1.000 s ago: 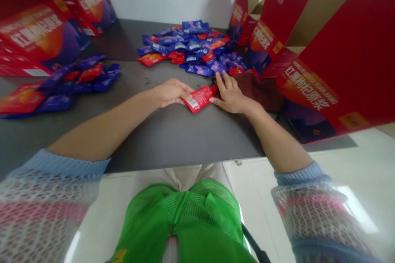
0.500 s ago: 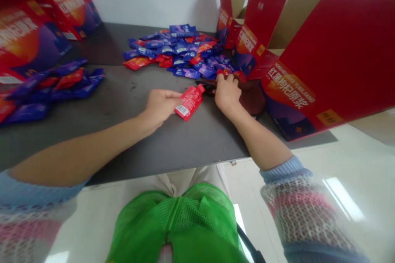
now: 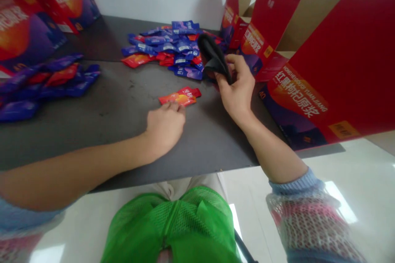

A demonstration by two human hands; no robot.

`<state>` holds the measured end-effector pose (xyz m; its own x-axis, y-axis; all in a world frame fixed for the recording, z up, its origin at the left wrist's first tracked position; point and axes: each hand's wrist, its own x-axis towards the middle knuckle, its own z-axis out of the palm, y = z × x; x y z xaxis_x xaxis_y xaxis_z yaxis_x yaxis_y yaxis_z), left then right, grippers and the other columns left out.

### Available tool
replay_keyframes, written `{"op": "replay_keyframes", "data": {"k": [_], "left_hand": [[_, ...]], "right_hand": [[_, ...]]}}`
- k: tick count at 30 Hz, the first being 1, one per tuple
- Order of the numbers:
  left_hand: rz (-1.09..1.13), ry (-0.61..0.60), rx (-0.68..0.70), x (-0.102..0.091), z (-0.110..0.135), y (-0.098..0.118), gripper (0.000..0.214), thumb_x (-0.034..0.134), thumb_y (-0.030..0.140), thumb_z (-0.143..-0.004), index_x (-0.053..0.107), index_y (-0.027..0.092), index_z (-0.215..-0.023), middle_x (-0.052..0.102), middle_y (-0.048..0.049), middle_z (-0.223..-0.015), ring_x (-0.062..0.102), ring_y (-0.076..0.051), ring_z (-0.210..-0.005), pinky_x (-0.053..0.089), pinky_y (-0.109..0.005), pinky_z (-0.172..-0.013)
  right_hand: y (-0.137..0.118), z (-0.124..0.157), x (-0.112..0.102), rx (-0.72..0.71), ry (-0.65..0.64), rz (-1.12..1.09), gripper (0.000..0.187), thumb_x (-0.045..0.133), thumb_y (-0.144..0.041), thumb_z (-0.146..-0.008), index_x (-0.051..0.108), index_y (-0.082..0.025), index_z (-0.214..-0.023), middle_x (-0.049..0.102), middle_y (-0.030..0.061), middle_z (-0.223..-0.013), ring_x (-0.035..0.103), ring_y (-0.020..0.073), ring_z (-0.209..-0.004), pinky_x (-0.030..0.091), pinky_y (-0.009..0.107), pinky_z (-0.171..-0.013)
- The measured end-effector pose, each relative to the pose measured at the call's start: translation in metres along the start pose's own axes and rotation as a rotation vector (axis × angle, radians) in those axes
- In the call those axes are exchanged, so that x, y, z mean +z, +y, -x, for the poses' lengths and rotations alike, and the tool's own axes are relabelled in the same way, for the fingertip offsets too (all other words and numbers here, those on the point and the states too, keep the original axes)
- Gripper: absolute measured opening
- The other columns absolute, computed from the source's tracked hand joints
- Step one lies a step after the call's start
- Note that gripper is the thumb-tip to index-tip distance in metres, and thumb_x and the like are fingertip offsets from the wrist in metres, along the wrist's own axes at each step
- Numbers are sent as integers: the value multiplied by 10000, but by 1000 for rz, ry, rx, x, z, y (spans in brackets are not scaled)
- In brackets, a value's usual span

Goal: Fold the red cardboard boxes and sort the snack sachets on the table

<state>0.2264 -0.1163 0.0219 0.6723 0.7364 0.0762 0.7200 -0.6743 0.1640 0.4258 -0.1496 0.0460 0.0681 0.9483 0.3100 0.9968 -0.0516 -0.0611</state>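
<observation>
A red spout pouch [image 3: 180,96] with an orange fruit print lies face up on the dark grey table, its spout toward the right. My left hand [image 3: 165,129] is closed at its near edge, the fingers curled over and the fingertips hidden. Raised above the table to the right, my right hand [image 3: 237,84] grips a folded black and dark brown item [image 3: 212,55] between thumb and fingers; its exact kind does not show. Behind that item spreads a heap of blue and red pouches [image 3: 166,47], partly covered by it.
A smaller pile of blue and red pouches [image 3: 46,86] sits at the left. Red and purple printed cartons [image 3: 18,28] stand behind it. More cartons with raised flaps [image 3: 308,102] line the right side. The table's front edge [image 3: 197,176] runs close to my body.
My right hand has lifted the dark item off the table. The red pouch has been turned from its barcode side to its printed front, and my left hand has moved nearer to me.
</observation>
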Motion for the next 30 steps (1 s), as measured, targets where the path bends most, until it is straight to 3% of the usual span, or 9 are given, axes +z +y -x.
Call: {"op": "replay_keyframes", "data": {"k": [3, 8, 11, 16, 20, 22, 25, 28, 30], "left_hand": [[-19, -26, 14, 8, 13, 19, 517, 348, 78, -907, 606, 31, -1353, 556, -309, -1381, 529, -422, -1297, 502, -496, -922], [-79, -34, 73, 4, 30, 35, 538, 335, 32, -867, 638, 7, -1311, 671, -331, -1162, 673, -389, -1054, 552, -453, -779], [-70, -66, 136, 2, 40, 37, 523, 355, 43, -862, 670, 37, -1279, 674, -329, -1147, 689, -369, -978, 551, -441, -737], [124, -72, 85, 3, 56, 38, 529, 413, 71, -860, 660, 123, -1325, 627, -310, -1283, 585, -441, -1225, 474, -597, -939], [219, -78, 12, 5, 60, 39, 612, 436, 131, -873, 502, 171, -1480, 638, -269, -1298, 523, -441, -1306, 435, -617, -998], [251, -76, -13, 6, 59, 39, 631, 441, 194, -893, 428, 157, -1522, 630, -274, -1307, 508, -445, -1319, 439, -609, -994], [275, -97, -6, 7, 56, 39, 614, 424, 265, -917, 451, 56, -1493, 573, -338, -1337, 489, -488, -1317, 425, -627, -983], [207, -114, 41, 8, 54, 40, 582, 414, 240, -917, 511, -4, -1436, 529, -380, -1347, 499, -519, -1291, 425, -643, -958], [96, -126, 81, 8, 53, 40, 566, 430, 211, -911, 521, 7, -1431, 541, -377, -1333, 541, -511, -1252, 462, -621, -911]], "right_hand": [[-18, 3, 10, -37, 81, -168, 541, 361, -310, -959, 395, -272, -1497, 547, 116, -1362, 450, 344, -1269, 417, 516, -1001], [-32, 4, 30, -329, -110, -379, 451, 431, -280, -955, 559, -296, -1387, 549, 72, -1275, 500, 226, -1163, 455, 345, -948], [-37, 4, 30, -391, -168, -360, 408, 468, -271, -956, 621, -355, -1325, 531, 48, -1230, 503, 203, -1107, 457, 311, -867], [-44, 3, 21, -300, -181, -239, 410, 476, -242, -954, 649, -398, -1291, 527, 47, -1253, 511, 227, -1077, 444, 325, -790], [-40, 0, 19, -202, -162, -183, 371, 452, -281, -975, 681, -378, -1251, 554, 71, -1155, 529, 230, -1006, 442, 324, -726], [-36, -3, 21, -146, -141, -146, 353, 445, -295, -982, 706, -347, -1214, 568, 84, -1121, 528, 238, -997, 444, 330, -731], [-29, -9, 26, -34, -110, -54, 342, 447, -279, -974, 744, -268, -1143, 579, 133, -1149, 522, 288, -1032, 446, 382, -777], [-20, -13, 30, 55, -89, 14, 351, 438, -270, -968, 755, -210, -1107, 566, 176, -1210, 513, 339, -1080, 439, 431, -813], [-11, -14, 30, 56, -70, -3, 369, 420, -280, -975, 726, -229, -1176, 568, 157, -1221, 518, 325, -1081, 441, 421, -825]]}}
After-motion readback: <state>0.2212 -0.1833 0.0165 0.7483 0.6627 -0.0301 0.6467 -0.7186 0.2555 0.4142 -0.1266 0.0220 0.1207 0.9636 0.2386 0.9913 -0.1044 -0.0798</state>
